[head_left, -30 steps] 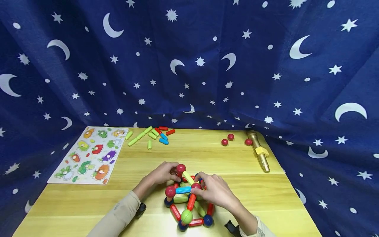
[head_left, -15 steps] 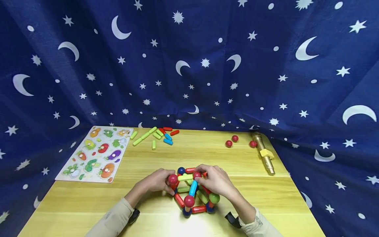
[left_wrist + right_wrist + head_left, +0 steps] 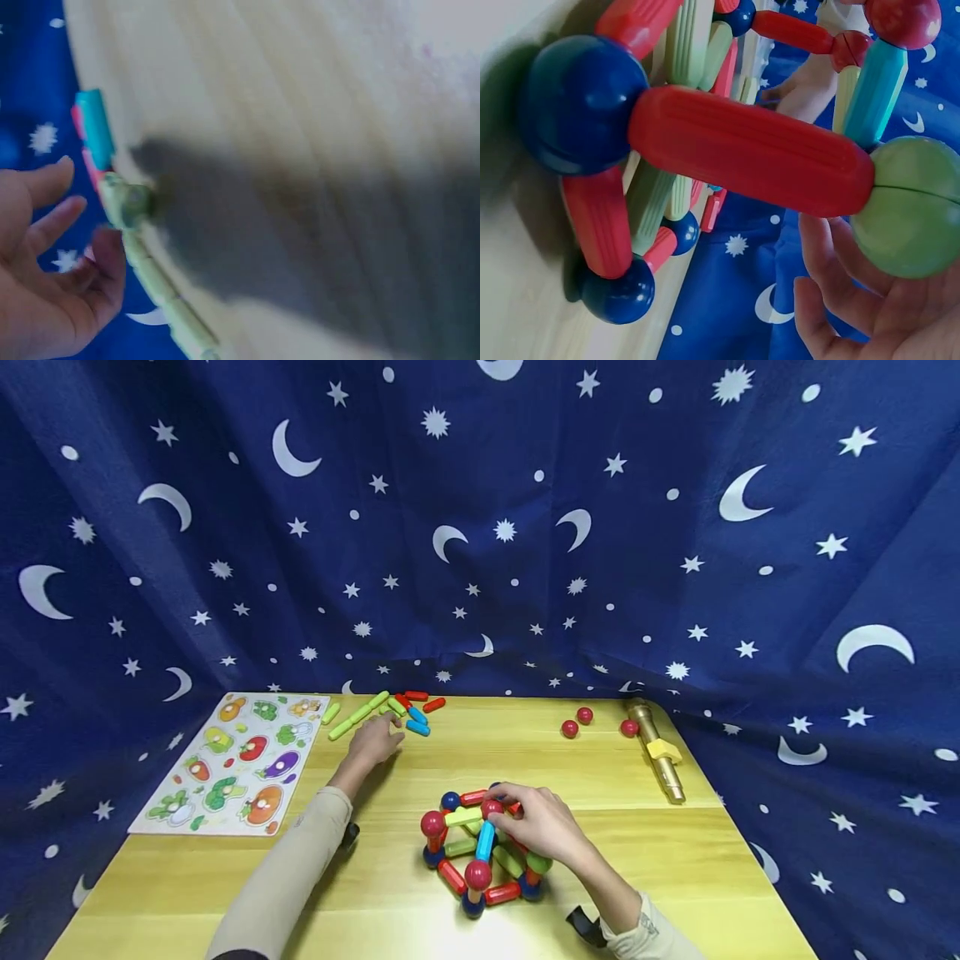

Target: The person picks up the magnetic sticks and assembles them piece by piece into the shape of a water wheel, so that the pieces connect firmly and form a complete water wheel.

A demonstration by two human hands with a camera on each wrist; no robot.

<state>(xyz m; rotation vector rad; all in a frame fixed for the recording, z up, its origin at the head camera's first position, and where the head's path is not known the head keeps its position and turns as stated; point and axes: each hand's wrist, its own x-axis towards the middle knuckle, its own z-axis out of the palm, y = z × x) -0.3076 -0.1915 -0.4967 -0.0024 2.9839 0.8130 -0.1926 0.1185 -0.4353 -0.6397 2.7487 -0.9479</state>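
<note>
Left hand (image 3: 373,743) reached forward — arm (image 3: 288,872) outstretched.

Multicoloured ball-and-rod frame (image 3: 485,842), upright

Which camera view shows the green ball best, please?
Right wrist: the green ball appears large and close. The head view shows it small, partly hidden by the right hand; the left wrist view lacks it.

Perhaps a playroom: toy rods (image 3: 417,727), vegetable puzzle (image 3: 243,770) and starry curtain (image 3: 495,452) suggest it.
</note>
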